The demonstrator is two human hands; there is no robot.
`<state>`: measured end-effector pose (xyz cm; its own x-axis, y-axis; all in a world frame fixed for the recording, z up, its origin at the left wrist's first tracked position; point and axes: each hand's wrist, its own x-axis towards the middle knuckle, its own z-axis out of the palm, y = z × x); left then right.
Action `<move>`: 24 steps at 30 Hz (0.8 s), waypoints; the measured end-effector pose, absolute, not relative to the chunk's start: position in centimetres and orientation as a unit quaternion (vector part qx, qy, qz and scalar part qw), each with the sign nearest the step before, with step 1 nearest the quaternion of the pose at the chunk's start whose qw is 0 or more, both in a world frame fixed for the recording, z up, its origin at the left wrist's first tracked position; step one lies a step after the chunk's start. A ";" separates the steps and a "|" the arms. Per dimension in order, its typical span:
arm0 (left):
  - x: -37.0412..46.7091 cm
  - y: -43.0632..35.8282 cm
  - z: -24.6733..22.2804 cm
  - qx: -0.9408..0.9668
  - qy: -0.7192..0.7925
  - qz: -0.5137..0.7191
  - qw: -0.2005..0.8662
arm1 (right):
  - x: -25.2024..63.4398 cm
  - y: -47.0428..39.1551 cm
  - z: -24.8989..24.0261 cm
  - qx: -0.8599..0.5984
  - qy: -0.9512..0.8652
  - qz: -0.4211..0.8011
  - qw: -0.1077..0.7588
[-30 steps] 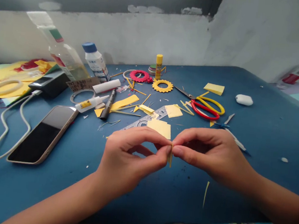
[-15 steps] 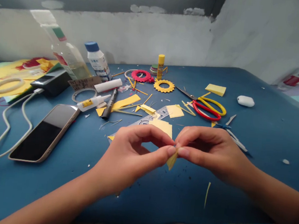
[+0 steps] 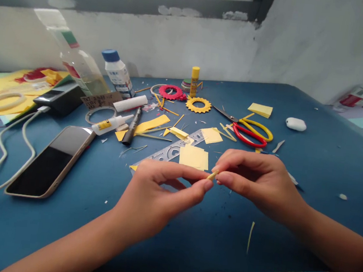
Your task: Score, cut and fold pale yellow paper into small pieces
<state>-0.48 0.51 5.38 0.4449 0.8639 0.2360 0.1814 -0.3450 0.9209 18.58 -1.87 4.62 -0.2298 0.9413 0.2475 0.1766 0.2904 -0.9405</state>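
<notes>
Between both hands is a small folded yellow paper piece (image 3: 213, 175), seen nearly edge-on. My left hand (image 3: 165, 195) pinches its lower left end between thumb and forefinger. The fingertips of my right hand (image 3: 255, 178) are closed at its upper right end. Just behind my fingers, a stack of pale yellow paper squares (image 3: 194, 157) lies against a clear ruler (image 3: 170, 151). Red-and-yellow scissors (image 3: 249, 132) rest behind my right hand, blades pointing left.
A phone (image 3: 52, 161) lies at left. Behind are a glue bottle (image 3: 109, 124), black marker (image 3: 132, 126), white-and-blue bottle (image 3: 118, 75), glue stick (image 3: 194, 81), yellow ring (image 3: 198, 105) and red ring (image 3: 170, 92). A white case (image 3: 296, 124) sits at right.
The paper piece has been turned from hanging downward to a slanted, edge-on position. My left fingers have shifted slightly lower, uncovering more of the paper stack and ruler.
</notes>
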 end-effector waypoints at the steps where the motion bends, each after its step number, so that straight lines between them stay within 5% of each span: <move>1: -0.5 0.5 5.3 0.726 0.361 0.387 0.440 | 18.5 -1.9 4.6 -0.425 -0.664 0.414 0.455; 24: -0.2 0.4 5.0 0.693 0.364 0.404 0.474 | 18.2 -1.7 4.3 -0.451 -0.622 0.426 0.477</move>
<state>-0.24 0.43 5.01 0.4088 0.8869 0.2151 0.1213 -0.2864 0.9504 18.19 -1.68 4.29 -0.1372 0.9683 0.2087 0.1547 0.2291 -0.9610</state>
